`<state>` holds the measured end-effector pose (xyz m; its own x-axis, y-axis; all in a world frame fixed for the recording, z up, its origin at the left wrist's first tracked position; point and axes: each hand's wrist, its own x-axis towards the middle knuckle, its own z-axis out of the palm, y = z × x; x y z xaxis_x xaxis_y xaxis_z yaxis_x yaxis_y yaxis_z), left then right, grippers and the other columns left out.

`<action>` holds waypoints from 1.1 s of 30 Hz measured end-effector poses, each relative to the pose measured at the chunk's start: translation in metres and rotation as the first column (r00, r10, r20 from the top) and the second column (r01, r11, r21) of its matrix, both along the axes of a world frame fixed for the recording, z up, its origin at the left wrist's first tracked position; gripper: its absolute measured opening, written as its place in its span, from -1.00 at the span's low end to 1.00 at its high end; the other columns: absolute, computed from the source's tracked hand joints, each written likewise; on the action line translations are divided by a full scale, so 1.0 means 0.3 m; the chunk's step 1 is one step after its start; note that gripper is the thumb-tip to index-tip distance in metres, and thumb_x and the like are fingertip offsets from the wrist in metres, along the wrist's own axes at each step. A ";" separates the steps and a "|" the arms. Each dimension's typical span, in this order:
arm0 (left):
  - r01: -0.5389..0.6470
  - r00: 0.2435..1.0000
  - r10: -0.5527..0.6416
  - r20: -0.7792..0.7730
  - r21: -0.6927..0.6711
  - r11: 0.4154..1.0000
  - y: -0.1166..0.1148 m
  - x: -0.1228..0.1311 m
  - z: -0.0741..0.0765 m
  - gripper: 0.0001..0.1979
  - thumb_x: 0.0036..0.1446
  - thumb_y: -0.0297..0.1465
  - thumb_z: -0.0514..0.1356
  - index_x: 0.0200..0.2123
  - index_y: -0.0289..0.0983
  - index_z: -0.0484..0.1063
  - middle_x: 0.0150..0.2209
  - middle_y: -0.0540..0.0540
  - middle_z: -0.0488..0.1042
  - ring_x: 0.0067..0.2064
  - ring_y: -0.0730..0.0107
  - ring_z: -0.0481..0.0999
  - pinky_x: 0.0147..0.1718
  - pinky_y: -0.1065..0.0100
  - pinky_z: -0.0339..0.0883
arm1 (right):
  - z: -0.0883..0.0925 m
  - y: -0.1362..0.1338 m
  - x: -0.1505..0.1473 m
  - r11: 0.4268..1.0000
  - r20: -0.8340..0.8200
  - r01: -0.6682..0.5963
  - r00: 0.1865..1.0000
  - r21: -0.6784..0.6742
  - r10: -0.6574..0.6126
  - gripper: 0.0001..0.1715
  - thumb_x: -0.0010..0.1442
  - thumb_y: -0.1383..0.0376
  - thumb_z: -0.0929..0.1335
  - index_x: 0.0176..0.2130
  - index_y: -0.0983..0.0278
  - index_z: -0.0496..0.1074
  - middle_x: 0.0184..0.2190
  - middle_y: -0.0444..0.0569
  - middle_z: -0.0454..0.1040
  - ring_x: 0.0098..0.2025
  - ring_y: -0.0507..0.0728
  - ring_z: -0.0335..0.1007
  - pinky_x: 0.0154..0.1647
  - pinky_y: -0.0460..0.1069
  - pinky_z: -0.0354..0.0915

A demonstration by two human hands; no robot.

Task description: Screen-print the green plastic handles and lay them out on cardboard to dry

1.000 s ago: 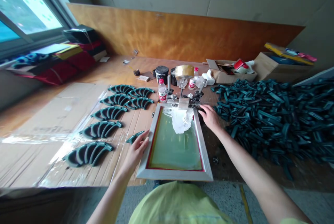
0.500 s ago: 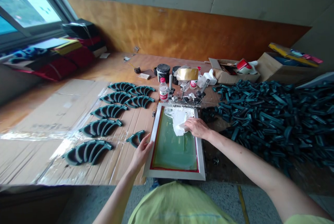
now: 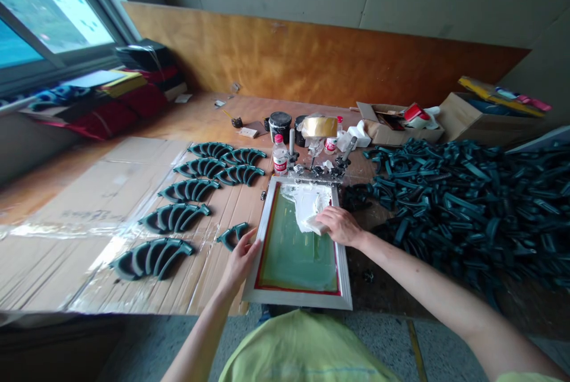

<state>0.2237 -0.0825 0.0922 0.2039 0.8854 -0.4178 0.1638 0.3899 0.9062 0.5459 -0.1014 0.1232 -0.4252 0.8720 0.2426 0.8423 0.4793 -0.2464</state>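
Note:
In front of me lies a silk-screen frame [image 3: 342,269] with a metal rim and a green mesh [image 3: 285,263]. White ink [image 3: 305,201] is smeared over the mesh's upper part. My right hand [image 3: 341,224] grips a white-coated scraper [image 3: 317,226], mostly hidden by fingers and ink, against the mesh at the ink's lower edge. My left hand [image 3: 243,257] rests at the frame's left side, fingers stretched out and touching the rim. Just beyond its fingertips a dark green curved part [image 3: 232,235] lies on the cardboard.
Rows of nested green parts [image 3: 154,258] lie on cardboard [image 3: 102,192] at left. A large heap of similar parts [image 3: 467,204] covers the right. Behind the frame stand a metal clamp [image 3: 316,171], a red-capped bottle [image 3: 279,156], black tubs [image 3: 280,125] and a cardboard box [image 3: 403,129].
My right hand has drawn the scraper slightly toward me, and it tilts differently. The left hand stays at the frame's side. The whole view has shifted a little.

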 end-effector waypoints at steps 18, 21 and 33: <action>-0.131 0.933 0.007 0.361 0.320 0.938 0.262 0.152 0.515 -0.48 0.12 0.07 0.12 -0.19 -0.30 0.45 -0.26 -0.16 0.57 -0.28 0.29 0.56 -0.45 0.40 0.40 | -0.008 0.084 0.209 0.728 -0.072 0.663 0.729 -0.178 -0.681 -0.72 0.30 0.16 0.28 -0.10 0.27 0.45 -0.32 0.01 0.55 -0.28 0.17 0.45 -0.27 -0.01 0.27; -0.148 0.925 0.015 0.381 0.323 0.935 0.316 0.184 0.547 -0.47 0.12 0.08 0.10 -0.21 -0.29 0.41 -0.34 -0.12 0.56 -0.34 0.36 0.55 -0.48 0.44 0.38 | -0.093 0.018 0.120 0.836 -0.024 0.519 0.847 -0.177 -0.531 -0.55 0.18 0.11 0.41 0.02 0.25 0.39 -0.21 0.02 0.53 -0.16 0.18 0.43 -0.19 0.00 0.27; 0.071 0.980 0.015 0.200 -0.417 0.906 -0.102 0.172 0.073 -0.54 0.16 0.01 0.13 -0.24 -0.31 0.46 -0.27 -0.27 0.60 -0.28 0.19 0.63 -0.50 0.38 0.41 | -0.038 -0.134 -0.207 0.995 -0.078 0.096 0.992 0.012 -0.094 -0.79 0.27 0.21 0.35 -0.12 0.20 0.51 -0.34 -0.05 0.45 -0.22 0.13 0.31 -0.16 0.00 0.26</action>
<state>0.2752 -0.1130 0.1140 0.3413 0.6289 -0.6985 0.0182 0.7386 0.6739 0.4837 -0.1416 0.1118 -0.3201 0.9034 0.2855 0.8629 0.4023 -0.3057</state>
